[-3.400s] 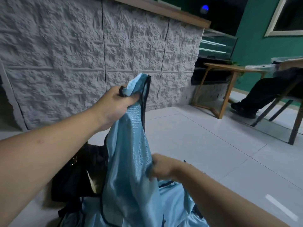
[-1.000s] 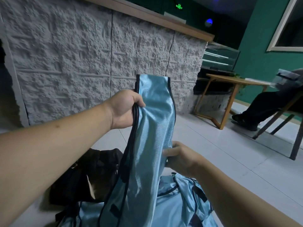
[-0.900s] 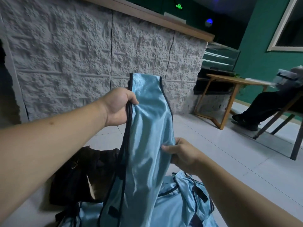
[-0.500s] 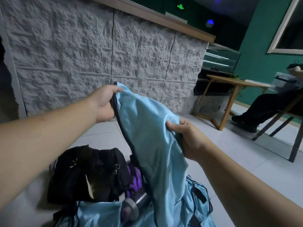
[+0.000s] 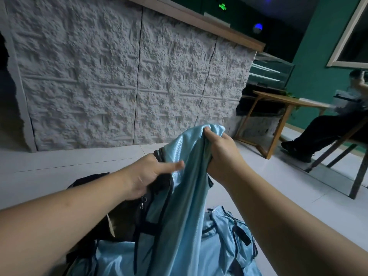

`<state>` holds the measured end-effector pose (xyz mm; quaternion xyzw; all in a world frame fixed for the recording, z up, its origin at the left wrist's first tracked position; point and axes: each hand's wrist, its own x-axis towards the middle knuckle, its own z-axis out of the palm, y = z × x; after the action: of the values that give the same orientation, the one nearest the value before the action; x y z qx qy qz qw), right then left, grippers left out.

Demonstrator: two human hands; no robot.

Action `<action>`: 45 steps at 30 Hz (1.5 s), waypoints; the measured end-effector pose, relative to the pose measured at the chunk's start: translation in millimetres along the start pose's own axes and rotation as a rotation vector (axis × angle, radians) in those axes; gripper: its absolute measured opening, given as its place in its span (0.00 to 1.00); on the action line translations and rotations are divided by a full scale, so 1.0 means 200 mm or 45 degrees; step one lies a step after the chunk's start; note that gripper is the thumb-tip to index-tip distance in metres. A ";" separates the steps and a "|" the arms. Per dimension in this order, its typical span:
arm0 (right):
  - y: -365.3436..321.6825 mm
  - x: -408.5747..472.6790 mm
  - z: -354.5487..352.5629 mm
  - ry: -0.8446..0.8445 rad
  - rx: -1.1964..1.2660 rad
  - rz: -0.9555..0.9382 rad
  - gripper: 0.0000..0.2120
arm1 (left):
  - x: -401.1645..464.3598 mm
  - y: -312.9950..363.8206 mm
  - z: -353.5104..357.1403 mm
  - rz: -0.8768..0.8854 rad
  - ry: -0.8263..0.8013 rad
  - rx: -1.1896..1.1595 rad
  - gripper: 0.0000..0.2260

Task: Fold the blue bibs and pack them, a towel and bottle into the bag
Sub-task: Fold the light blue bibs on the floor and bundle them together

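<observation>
Blue bib [image 5: 179, 196]: top bunched in curled right hand [image 5: 223, 154], long axis hung below fingers; lower edge gripped by left hand [image 5: 147, 176], bag [image 5: 123, 220] beneath.

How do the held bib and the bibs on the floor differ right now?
The held bib hangs lifted and bunched, gripped at its top by the right hand and lower down by the left hand; the floor bibs lie loose in a heap, untouched. Both are shiny light blue with dark trim.

Right hand [image 5: 221, 154] clenched, raised; left hand [image 5: 148, 176] lower, thumb extended, fingers hidden.
</observation>
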<state>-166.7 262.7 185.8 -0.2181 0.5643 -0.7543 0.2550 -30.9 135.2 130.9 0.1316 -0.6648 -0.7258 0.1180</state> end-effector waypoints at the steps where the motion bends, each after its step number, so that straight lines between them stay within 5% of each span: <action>1: 0.00 0.00 0.00 0.008 -0.006 0.002 0.16 | 0.01 0.00 0.01 0.034 0.107 0.133 0.20; 4: 0.01 0.01 0.00 0.043 -0.044 -0.012 0.11 | 0.01 0.04 -0.02 0.023 0.276 0.246 0.04; 9: 0.04 0.03 -0.05 0.070 -0.126 -0.051 0.05 | 0.01 0.15 -0.13 0.048 0.323 0.279 0.08; 15: 0.10 -0.01 -0.13 -0.575 -0.048 0.026 0.36 | 0.00 0.24 -0.22 0.021 0.365 0.086 0.16; 20: 0.20 -0.02 -0.11 -0.440 -0.209 0.120 0.55 | -0.03 0.26 -0.25 -0.073 0.319 0.233 0.05; 23: 0.19 -0.03 -0.09 -0.415 -0.172 0.060 0.48 | -0.09 0.27 -0.33 -0.223 0.099 0.252 0.12; 26: 0.17 -0.06 -0.03 -0.408 -0.306 -0.011 0.27 | -0.12 0.25 -0.38 -0.368 -0.033 0.372 0.26; 29: 0.18 -0.07 0.00 -0.407 -0.509 -0.060 0.17 | -0.12 0.21 -0.38 -0.353 0.048 0.473 0.22; 34: 0.20 -0.07 0.00 -0.353 -0.767 -0.114 0.12 | -0.10 0.20 -0.41 -0.265 0.363 0.570 0.14; 39: 0.18 -0.07 -0.01 -0.423 -1.033 -0.067 0.21 | -0.10 0.18 -0.42 -0.079 0.497 0.609 0.38; 42: 0.15 -0.09 0.03 -0.369 -1.608 -0.184 0.27 | -0.11 0.18 -0.44 0.013 0.342 0.670 0.24; 45: 0.13 -0.11 0.06 -0.341 -1.830 -0.324 0.16 | -0.12 0.15 -0.48 0.029 0.365 1.077 0.13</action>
<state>-139.6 262.1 163.1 -0.4851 0.8532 -0.1898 0.0267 24.2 51.3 154.7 0.2602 -0.8815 -0.3632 0.1526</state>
